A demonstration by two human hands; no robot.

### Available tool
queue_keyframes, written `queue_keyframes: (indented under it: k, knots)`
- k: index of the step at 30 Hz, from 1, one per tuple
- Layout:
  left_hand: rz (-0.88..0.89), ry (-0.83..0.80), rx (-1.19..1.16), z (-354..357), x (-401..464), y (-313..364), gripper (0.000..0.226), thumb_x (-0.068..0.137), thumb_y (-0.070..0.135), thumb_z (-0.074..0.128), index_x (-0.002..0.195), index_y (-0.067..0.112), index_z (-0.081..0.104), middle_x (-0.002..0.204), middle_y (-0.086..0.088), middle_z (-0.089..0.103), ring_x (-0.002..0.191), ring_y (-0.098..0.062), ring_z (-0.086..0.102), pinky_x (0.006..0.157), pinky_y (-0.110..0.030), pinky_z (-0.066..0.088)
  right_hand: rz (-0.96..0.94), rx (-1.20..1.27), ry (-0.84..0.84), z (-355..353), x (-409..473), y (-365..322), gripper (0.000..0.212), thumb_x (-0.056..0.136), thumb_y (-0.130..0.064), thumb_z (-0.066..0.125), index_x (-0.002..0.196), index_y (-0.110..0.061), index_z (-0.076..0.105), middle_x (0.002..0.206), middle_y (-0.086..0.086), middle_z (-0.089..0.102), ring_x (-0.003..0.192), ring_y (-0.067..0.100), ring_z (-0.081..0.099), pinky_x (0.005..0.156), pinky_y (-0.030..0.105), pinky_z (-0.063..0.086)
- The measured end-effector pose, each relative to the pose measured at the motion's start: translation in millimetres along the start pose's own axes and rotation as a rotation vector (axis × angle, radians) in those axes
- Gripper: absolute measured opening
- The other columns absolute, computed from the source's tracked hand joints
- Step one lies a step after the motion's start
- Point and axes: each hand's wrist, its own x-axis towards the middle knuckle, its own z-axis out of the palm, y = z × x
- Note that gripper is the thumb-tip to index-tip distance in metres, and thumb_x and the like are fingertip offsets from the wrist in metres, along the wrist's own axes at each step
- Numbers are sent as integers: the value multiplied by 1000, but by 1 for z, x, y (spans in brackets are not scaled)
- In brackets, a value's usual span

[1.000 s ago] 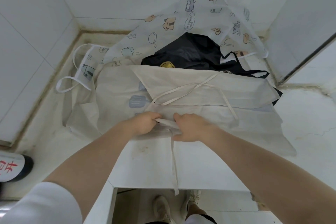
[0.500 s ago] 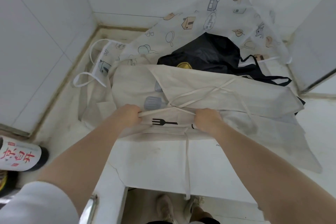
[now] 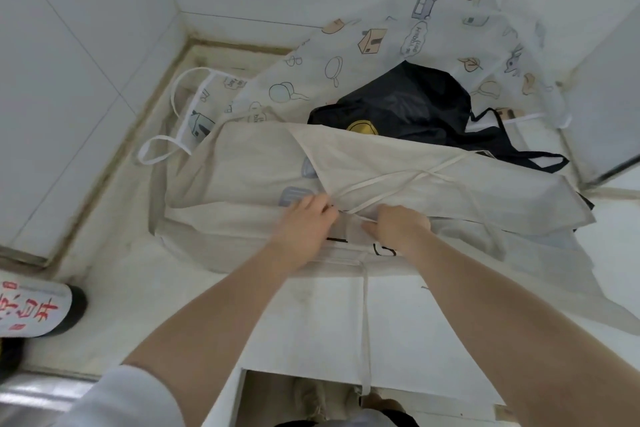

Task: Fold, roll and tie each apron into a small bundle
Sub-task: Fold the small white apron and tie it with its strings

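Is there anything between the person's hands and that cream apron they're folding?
Nothing visible does. The left hand and right hand already rest directly on the cream apron near its front edge. The black apron and the patterned apron lie behind it, toward the wall, not over it.

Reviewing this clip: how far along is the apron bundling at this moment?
Early. Done: the beige apron looks partly folded, one flap laid across it. In hand: the left hand and right hand work its near edge, though whether either is gripping is unclear; one strap hangs over the counter edge. Left: rolling and tying it, then the black apron and patterned apron, both loose. No finished bundle shows.
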Motion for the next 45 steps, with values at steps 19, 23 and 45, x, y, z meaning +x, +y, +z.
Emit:
queue_keyframes:
  k: [19, 23, 45]
  knots:
    - [-205, -381, 74, 25, 46, 57, 40, 93, 31, 42, 126, 9, 43, 131, -11, 43, 124, -30, 38, 96, -37, 37, 103, 61, -38, -8, 4, 163, 13, 81, -18, 43, 68, -19, 46, 98, 8, 60, 81, 24, 48, 65, 27, 38]
    - [-264, -400, 83, 22, 52, 74, 34, 93, 15, 44, 125, 7, 44, 131, -12, 44, 124, -31, 38, 98, -35, 36, 28, 11, -18, -2, 9, 188, 22, 89, -21, 42, 94, -13, 62, 113, 10, 62, 102, 29, 57, 77, 29, 43]
    - [-448, -414, 50, 51, 94, 198, 87, 75, 80, 39, 132, 15, 33, 137, -4, 37, 128, -24, 33, 93, -40, 38, -100, -29, 452, 14, 17, 290, 29, 97, -36, 45, 108, -13, 59, 111, 7, 57, 107, 28, 51, 91, 34, 33]
